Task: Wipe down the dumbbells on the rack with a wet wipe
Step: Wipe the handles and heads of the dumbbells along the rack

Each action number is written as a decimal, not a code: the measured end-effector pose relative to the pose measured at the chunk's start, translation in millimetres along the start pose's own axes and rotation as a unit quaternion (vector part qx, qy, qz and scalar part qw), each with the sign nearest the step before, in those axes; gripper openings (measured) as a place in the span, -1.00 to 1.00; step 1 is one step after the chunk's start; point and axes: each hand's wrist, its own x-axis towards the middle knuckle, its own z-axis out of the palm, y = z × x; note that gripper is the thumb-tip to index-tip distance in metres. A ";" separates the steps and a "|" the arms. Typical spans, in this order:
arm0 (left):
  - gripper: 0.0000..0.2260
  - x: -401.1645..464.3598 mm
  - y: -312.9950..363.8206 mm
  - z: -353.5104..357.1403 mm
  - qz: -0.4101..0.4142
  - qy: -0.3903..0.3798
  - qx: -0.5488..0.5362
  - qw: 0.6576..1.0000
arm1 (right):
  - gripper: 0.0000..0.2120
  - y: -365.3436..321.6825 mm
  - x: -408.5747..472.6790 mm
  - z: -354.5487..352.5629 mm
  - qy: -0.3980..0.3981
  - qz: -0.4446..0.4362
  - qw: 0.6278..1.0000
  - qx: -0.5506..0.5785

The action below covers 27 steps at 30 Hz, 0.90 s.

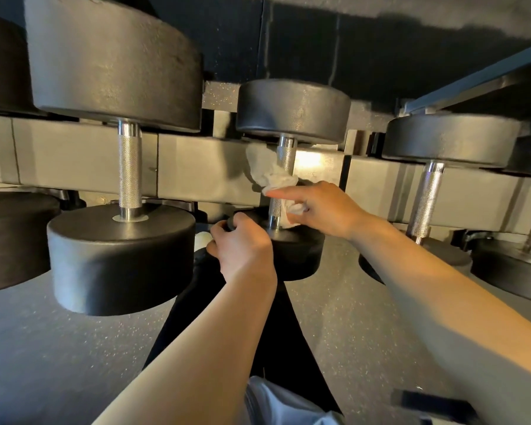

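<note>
- Your two bare forearms reach up from the bottom of the view toward the middle dumbbell (292,179) on the rack (80,154).
- That dumbbell lies across the grey rack rail, its far head above the rail and its near head (301,250) below it, with a larger dumbbell (120,148) to the left and another dumbbell (436,179) to the right.
- Wrapped partly around its knurled handle (284,161) is the white wet wipe (270,173), bunched on the left side of the bar and trailing down behind it.
- Your right hand (328,210) pinches the wipe against the handle: the grip is closed on the cloth, the forefinger stretched along it, the other fingers curled round the lower end.
- Your left hand (242,243) curls over the rim of the near head, steadying it; its grip is wrapped on that edge.
- By the look of it, you are on the handle-wiping step for this one dumbbell; nothing shows whether the heads or the neighbours are done.
- Next, you would likely need to draw the wipe along and around the bar while the left hand keeps the weight from rolling.
- Beyond lie the speckled floor (43,348) and a dark wall (319,41).
</note>
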 end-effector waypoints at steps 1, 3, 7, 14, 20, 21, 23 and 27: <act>-0.62 -0.5 -0.1 0.3 0.001 0.004 0.001 1.000 | -0.42 -0.3 1.3 -0.7 -0.013 0.000 1.000 -0.023; -0.63 -1.4 -0.2 0.8 0.002 0.011 0.002 1.000 | -0.46 -1.9 5.6 -3.0 -0.027 -0.004 0.999 -0.033; -0.66 -0.3 -1.7 2.4 -0.007 0.024 -0.001 1.000 | -0.65 -1.7 15.3 -2.4 -0.016 -0.012 0.999 0.038; -0.67 -2.3 -1.1 2.9 -0.003 0.035 -0.003 0.999 | -0.79 -7.7 33.4 -16.2 0.245 -0.006 0.965 0.092; -0.65 -2.7 -0.5 1.0 -0.007 0.022 0.000 1.000 | -0.84 -19.0 20.0 4.1 0.239 0.028 0.963 0.125; -0.65 -3.2 0.1 0.5 -0.006 0.021 0.004 1.000 | -0.86 -19.7 13.7 10.7 0.210 0.030 0.971 0.108; -0.65 -3.3 1.3 0.0 -0.005 0.017 0.012 1.000 | -0.89 -20.7 2.3 21.5 0.126 0.036 0.985 0.109; -0.64 -3.1 1.6 1.0 -0.006 0.019 0.019 1.000 | -0.87 -24.4 8.8 11.3 0.080 0.059 0.988 0.121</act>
